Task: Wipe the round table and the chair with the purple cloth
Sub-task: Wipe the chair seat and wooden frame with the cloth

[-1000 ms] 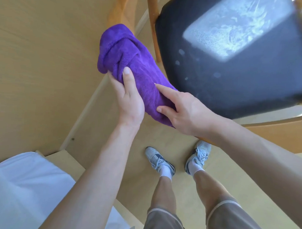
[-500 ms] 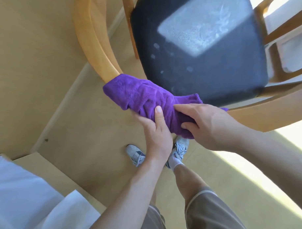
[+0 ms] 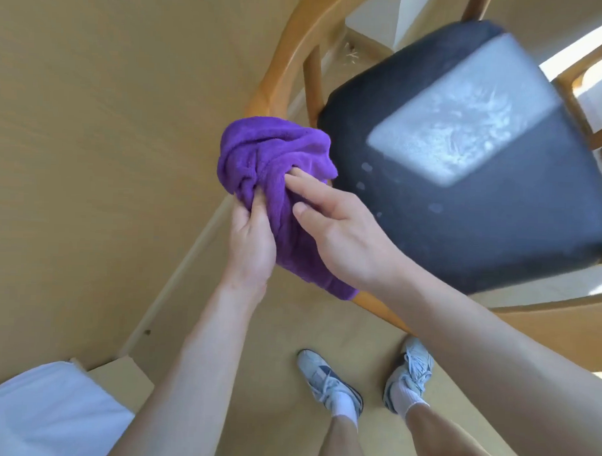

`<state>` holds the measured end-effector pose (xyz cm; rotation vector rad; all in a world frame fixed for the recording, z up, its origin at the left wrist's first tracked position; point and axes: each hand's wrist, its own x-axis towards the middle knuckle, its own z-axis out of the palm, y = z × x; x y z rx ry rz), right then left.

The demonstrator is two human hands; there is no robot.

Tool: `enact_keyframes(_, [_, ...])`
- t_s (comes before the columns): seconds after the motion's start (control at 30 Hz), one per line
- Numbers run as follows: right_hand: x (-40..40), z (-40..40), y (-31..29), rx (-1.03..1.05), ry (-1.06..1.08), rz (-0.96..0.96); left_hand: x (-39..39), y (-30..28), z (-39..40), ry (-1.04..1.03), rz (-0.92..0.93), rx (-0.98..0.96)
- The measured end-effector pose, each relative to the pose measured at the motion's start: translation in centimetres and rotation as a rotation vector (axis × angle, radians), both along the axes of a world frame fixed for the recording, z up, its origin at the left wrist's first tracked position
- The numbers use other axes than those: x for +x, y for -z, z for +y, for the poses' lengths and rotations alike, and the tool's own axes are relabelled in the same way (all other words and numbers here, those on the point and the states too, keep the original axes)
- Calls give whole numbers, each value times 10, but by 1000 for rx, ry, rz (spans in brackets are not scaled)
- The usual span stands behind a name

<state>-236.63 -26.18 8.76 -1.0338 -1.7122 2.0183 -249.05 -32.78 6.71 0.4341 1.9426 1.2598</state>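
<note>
The purple cloth [image 3: 261, 165] is bunched over the curved wooden back rail [image 3: 284, 70] of the chair, whose dark padded seat [image 3: 481, 213] fills the upper right. My left hand [image 3: 251, 246] grips the cloth from below left, fingers wrapped into its folds. From the right, my right hand [image 3: 340, 229] presses on the cloth, fingers spread over it and thumb alongside. The rail under the cloth is hidden. The round table is not in view.
A beige wall [image 3: 109, 118] stands close on the left, with a skirting strip [image 3: 189, 258] at the floor. White bedding [image 3: 40, 413] lies at the lower left. My feet in white trainers [image 3: 328, 382] stand on the tan floor below the chair.
The cloth and both hands have slid along the chair's back rail, from lying stretched along it to bunched up higher. The view has shifted, with the chair seat now further right.
</note>
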Motion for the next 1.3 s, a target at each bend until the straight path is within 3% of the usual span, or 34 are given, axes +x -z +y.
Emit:
enact_keyframes(0.23, [-27,23,0,141,-70,-86,-24,-8,27,58,-84,-20])
enact_keyframes(0.5, [-47,56,16,-104,-55,-34,-46,-12,43,169,-167,-35])
enact_keyframes(0.57, [-56,65,15,-122,-19,-93,-57,-13,52,192,-197,-40])
enact_keyframes(0.73, [-87,84,6,108,49,-372,-83,-8,82,231,-264,-83])
enact_keyframes(0.83, [-101,115,1,6,24,-485,-98,-3,103,259,-286,-101])
enact_keyframes(0.97, [-122,151,7,-275,160,-529,-118,7,146,306,-258,-169])
enact_keyframes(1.2, [-156,197,34,-341,519,-511,-133,26,221,430,-131,-178])
enact_keyframes(1.3, [-155,209,38,-321,564,-487,-135,31,234,464,-40,-163])
